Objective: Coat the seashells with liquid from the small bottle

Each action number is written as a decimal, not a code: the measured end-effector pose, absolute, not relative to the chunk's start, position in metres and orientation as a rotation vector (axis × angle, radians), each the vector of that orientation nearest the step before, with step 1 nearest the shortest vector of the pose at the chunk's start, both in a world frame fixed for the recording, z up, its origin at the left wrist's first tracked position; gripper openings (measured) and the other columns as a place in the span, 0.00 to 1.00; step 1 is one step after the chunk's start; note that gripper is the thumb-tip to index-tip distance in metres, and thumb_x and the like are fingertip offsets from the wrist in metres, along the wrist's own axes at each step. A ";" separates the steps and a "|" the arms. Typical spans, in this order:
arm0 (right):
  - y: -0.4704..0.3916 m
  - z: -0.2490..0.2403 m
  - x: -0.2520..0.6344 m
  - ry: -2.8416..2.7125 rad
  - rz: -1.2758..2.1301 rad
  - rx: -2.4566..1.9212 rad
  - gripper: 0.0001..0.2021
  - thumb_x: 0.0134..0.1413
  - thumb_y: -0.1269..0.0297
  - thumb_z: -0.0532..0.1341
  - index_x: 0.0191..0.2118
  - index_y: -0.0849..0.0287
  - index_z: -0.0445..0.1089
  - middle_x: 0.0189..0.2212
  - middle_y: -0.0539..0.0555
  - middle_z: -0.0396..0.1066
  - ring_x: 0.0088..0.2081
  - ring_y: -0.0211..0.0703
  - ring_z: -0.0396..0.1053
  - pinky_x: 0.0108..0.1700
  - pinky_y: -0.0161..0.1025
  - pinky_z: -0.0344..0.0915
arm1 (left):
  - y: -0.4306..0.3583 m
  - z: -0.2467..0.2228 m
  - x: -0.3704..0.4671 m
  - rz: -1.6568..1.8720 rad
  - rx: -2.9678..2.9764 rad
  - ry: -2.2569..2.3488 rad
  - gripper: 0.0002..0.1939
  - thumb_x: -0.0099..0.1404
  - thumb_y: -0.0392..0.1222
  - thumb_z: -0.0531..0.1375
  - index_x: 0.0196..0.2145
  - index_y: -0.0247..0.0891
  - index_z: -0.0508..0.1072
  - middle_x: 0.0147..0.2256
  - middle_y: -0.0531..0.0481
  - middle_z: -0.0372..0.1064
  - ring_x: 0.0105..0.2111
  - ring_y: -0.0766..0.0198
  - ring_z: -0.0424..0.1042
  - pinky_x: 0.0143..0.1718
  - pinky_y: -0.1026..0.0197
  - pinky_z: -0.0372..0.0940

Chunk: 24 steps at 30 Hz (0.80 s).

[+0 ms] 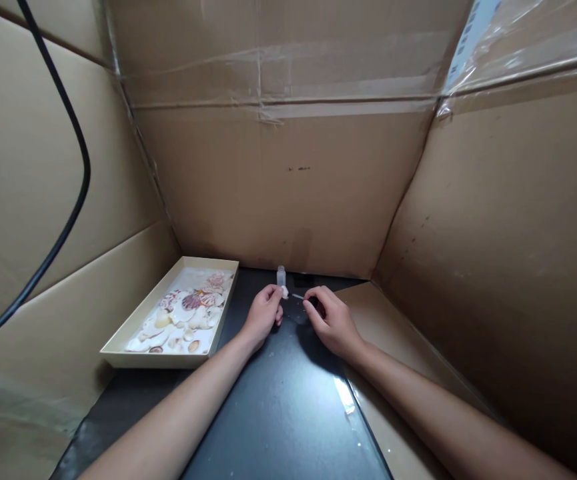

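Note:
My left hand [264, 312] pinches a small white shell [285, 292] between thumb and fingertips. Facing it from the right, my right hand [332, 319] is closed around a slim tool [298, 297] with a thin, pale shaft and what looks like a dark handle, mostly hidden in the fingers. The shaft points left at the shell, with a small gap between them. Just behind the shell stands a small translucent bottle [281, 275], upright, its lower part hidden by my left hand.
A cream tray [163, 361] of assorted seashells [191, 302] sits left on the dark table [268, 420]. Cardboard walls [288, 193] enclose the back and sides. A cardboard sheet [383, 313] lies along the right. A black cable [81, 143] hangs at upper left.

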State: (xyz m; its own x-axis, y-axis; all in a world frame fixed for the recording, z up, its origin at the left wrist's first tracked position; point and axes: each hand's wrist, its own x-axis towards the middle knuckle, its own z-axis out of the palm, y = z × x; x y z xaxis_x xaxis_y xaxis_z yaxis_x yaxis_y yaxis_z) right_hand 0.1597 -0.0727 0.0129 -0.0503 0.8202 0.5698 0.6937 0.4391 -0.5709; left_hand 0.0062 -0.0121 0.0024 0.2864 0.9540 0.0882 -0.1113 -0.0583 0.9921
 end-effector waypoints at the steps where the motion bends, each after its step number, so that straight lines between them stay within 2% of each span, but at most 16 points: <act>1: -0.073 0.013 0.160 -1.791 0.183 -1.279 0.07 0.61 0.63 0.53 0.37 0.56 0.66 0.31 0.51 0.66 0.29 0.37 0.63 0.33 0.34 0.59 | -0.012 0.003 0.006 1.088 1.309 0.882 0.16 0.60 0.55 0.55 0.30 0.38 0.62 0.12 0.62 0.51 0.12 0.73 0.51 0.14 0.70 0.49; 12: -0.072 0.011 0.160 -1.827 0.213 -1.263 0.07 0.61 0.62 0.53 0.39 0.56 0.66 0.33 0.51 0.66 0.29 0.36 0.64 0.33 0.34 0.60 | -0.012 0.002 0.006 1.103 1.263 0.871 0.13 0.59 0.51 0.55 0.31 0.38 0.61 0.13 0.63 0.51 0.12 0.74 0.51 0.13 0.70 0.48; 17: -0.067 0.004 0.162 -1.635 0.313 -1.344 0.11 0.57 0.59 0.56 0.43 0.57 0.60 0.29 0.49 0.67 0.25 0.36 0.63 0.28 0.34 0.59 | -0.010 0.000 0.007 1.163 1.214 0.868 0.10 0.58 0.47 0.55 0.30 0.39 0.60 0.15 0.63 0.51 0.12 0.75 0.50 0.13 0.70 0.46; 20: -0.063 0.006 0.163 -1.558 0.357 -1.332 0.12 0.56 0.56 0.58 0.41 0.57 0.59 0.31 0.49 0.67 0.23 0.35 0.62 0.26 0.33 0.59 | -0.009 -0.002 0.007 1.200 1.183 0.864 0.07 0.57 0.43 0.53 0.29 0.39 0.58 0.17 0.63 0.51 0.12 0.75 0.50 0.13 0.70 0.46; 24: -0.050 0.025 0.168 -1.633 0.296 -1.386 0.12 0.55 0.54 0.59 0.38 0.57 0.64 0.31 0.50 0.69 0.24 0.36 0.65 0.28 0.33 0.60 | -0.008 -0.002 0.008 1.219 1.152 0.887 0.06 0.55 0.41 0.53 0.30 0.40 0.57 0.18 0.63 0.51 0.12 0.76 0.49 0.12 0.70 0.45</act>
